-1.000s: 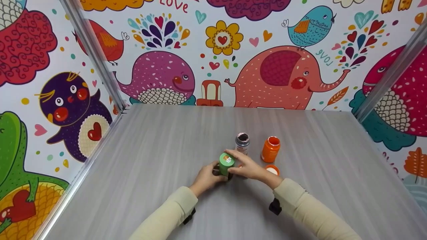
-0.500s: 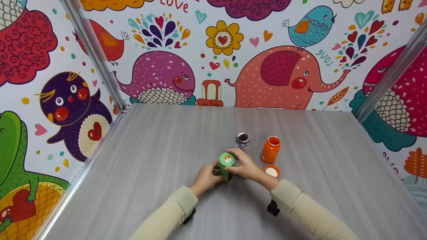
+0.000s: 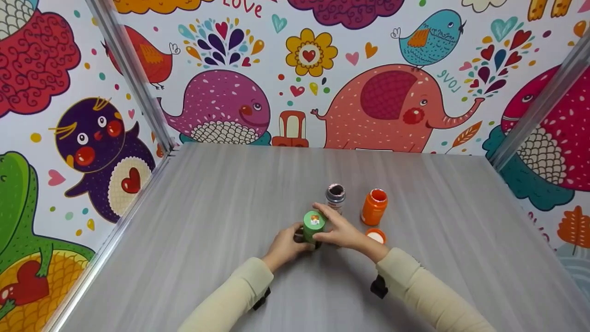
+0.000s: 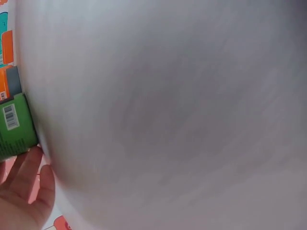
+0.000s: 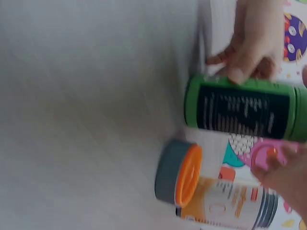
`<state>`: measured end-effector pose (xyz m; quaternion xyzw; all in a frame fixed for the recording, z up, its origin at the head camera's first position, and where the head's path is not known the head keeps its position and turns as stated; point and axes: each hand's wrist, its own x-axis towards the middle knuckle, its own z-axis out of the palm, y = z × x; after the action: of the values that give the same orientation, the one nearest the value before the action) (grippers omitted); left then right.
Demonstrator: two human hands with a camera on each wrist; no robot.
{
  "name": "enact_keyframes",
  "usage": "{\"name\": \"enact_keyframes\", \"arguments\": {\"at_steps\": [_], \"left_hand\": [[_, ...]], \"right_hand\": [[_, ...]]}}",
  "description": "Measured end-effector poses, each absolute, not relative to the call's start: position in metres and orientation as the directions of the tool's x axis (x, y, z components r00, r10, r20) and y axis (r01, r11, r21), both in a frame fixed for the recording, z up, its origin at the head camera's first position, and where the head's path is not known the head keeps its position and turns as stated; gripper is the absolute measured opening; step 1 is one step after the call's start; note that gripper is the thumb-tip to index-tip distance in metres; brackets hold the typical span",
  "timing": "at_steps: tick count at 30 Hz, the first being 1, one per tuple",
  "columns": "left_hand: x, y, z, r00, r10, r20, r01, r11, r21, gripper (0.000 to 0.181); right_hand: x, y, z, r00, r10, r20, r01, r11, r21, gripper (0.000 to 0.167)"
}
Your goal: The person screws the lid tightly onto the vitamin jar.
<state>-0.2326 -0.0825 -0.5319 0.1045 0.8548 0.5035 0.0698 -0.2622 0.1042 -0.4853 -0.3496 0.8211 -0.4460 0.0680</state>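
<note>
A green bottle [image 3: 314, 233] with a green screw cap [image 3: 314, 220] stands upright on the table. My left hand [image 3: 286, 246] grips its lower body, with the thumb against its side in the right wrist view. My right hand [image 3: 342, 229] is spread beside the cap, its index finger apart from the rim and its thumb near the cap's front edge. In the right wrist view several right fingertips [image 5: 259, 173] are off the bottle. A grey lid [image 5: 169, 172] with an orange inside lies close by; my right hand hides it in the head view.
Behind my right hand stand an uncapped grey bottle [image 3: 335, 196] and an uncapped orange bottle [image 3: 374, 207]. An upturned orange lid [image 3: 375, 235] with a white liner lies beside my right wrist. Patterned panels [image 3: 295, 74] border the grey table [image 3: 221, 193].
The right hand has shifted slightly around the cap and its fingers are now spread wider from it. The left hand and the green bottle stay in place.
</note>
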Motion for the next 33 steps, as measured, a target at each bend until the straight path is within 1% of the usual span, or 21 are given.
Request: {"name": "enact_keyframes", "arguments": {"at_steps": [4, 6, 9, 14, 19, 25, 28, 33], "left_hand": [[-0.233, -0.082, -0.533, -0.968, 0.252, 0.005, 0.129, 0.475, 0.87, 0.056], [-0.233, -0.082, -0.533, -0.968, 0.251, 0.014, 0.136, 0.48, 0.867, 0.056], [-0.233, -0.082, -0.533, -0.969, 0.247, 0.007, 0.129, 0.482, 0.867, 0.056], [-0.233, -0.082, -0.532, -0.969, 0.245, -0.001, 0.122, 0.486, 0.865, 0.057], [-0.233, -0.083, -0.533, -0.968, 0.25, 0.011, 0.133, 0.476, 0.869, 0.056], [-0.233, -0.083, -0.533, -0.967, 0.253, 0.018, 0.137, 0.463, 0.876, 0.055], [-0.234, -0.083, -0.534, -0.967, 0.253, 0.009, 0.129, 0.46, 0.878, 0.055], [-0.234, -0.082, -0.535, -0.968, 0.251, 0.009, 0.13, 0.471, 0.873, 0.056]], "right_hand": [[-0.265, 0.111, -0.48, -0.704, -0.69, 0.171, -0.507, 0.319, -0.801, 0.059], [-0.265, 0.112, -0.479, -0.699, -0.696, 0.164, -0.508, 0.321, -0.8, 0.056], [-0.266, 0.111, -0.481, -0.698, -0.692, 0.186, -0.551, 0.353, -0.756, 0.055], [-0.264, 0.106, -0.484, -0.714, -0.662, 0.229, -0.591, 0.394, -0.704, 0.055], [-0.262, 0.101, -0.485, -0.743, -0.612, 0.271, -0.586, 0.4, -0.705, 0.053], [-0.261, 0.096, -0.488, -0.788, -0.545, 0.288, -0.558, 0.432, -0.709, 0.05], [-0.261, 0.096, -0.488, -0.795, -0.532, 0.292, -0.552, 0.434, -0.712, 0.052], [-0.263, 0.103, -0.487, -0.769, -0.595, 0.236, -0.536, 0.397, -0.745, 0.069]]}}
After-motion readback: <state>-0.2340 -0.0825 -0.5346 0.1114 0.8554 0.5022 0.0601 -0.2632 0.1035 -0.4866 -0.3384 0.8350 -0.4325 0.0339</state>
